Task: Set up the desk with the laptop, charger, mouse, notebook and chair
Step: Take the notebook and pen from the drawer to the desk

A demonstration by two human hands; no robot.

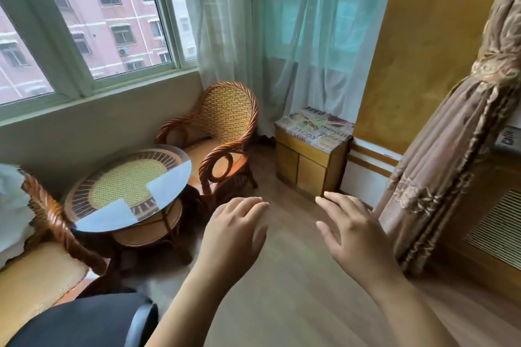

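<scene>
My left hand [235, 229] and my right hand [351, 229] are stretched out in front of me over the wooden floor, palms down, fingers apart, holding nothing. A wicker armchair [222, 132] stands in the corner under the window, facing me. A second wicker chair [42, 236] is at the left edge, only partly in view. Between them stands a round glass-topped wicker table [127, 189]. No laptop, charger, mouse or notebook is in view.
A low yellow cabinet [310, 155] with a patterned cloth stands by the sheer curtain [282, 36]. A heavy tied-back drape [456, 149] hangs at the right, with a slatted radiator cover [496, 231] behind it. A dark object [90, 321] sits bottom left. Wooden floor [296, 276] lies ahead.
</scene>
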